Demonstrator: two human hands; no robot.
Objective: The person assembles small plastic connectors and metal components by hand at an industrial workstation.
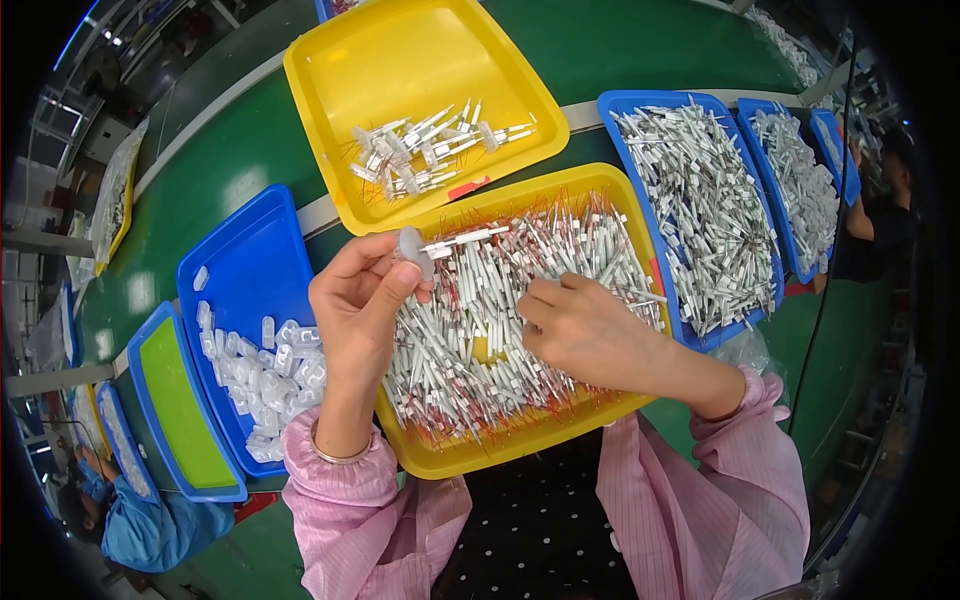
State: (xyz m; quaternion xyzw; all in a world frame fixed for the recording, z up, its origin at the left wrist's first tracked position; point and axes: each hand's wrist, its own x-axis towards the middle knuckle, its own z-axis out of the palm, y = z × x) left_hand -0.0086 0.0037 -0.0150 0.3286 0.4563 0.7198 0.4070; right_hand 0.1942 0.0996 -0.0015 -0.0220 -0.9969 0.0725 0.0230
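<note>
My left hand [352, 295] pinches a translucent white plastic piece [415, 252] between thumb and fingers. A thin white stick [470, 238] runs out from that piece toward the right, above the near yellow tray [440, 464]. Many slim white sticks with red wire ends [450, 345] fill this tray. Over its right half, my right hand [585, 328] has its fingers curled down among the sticks. Whatever lies between those fingertips is hidden.
Beyond is a second yellow tray [400, 65] with a small pile of joined pieces [415, 155]. Clear plastic parts [270, 385] lie in a blue tray [235, 262] at left, beside a green-bottomed tray [180, 400]. Filled blue trays [690, 215] stand right. Other people sit both sides.
</note>
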